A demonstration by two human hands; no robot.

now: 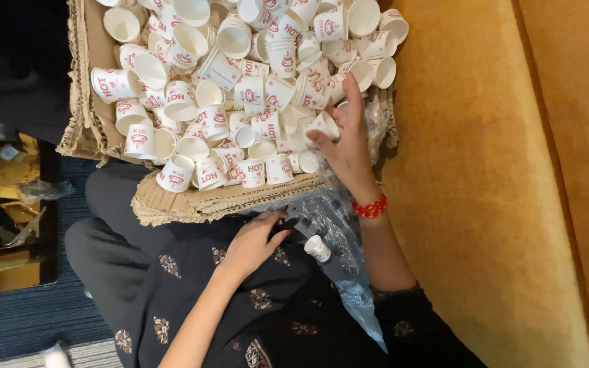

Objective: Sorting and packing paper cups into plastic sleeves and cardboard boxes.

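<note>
- The right hand (346, 144) reaches into the near right corner of the cardboard box (192, 203), fingers spread and lying on the small paper cups (240, 88); whether it pinches one of them cannot be told.
- A red beaded bracelet (372, 206) sits on that wrist, just outside the box edge.
- The left hand (257, 240) rests on the lap just below the box's front wall, fingers curled around the end of a small stack of white cups (317, 248) that lies on its side, its far end sticking out to the right of the hand.
- Crinkled clear plastic wrap (339, 235) lies under and around that stack, between the two forearms, and trails down over the dark patterned clothing (192, 286).
- The box is heaped with loose white cups printed in red, tumbled at every angle, some upright, some on their sides, some nested.
- The box's torn front wall rests against the person's knees.
- A mustard-yellow upholstered surface (485, 204) runs along the right side, touching the box.
- On the left, a blue carpeted floor (28, 320) and a dark tray-like object with scraps (8, 225) lie well apart from the hands.
</note>
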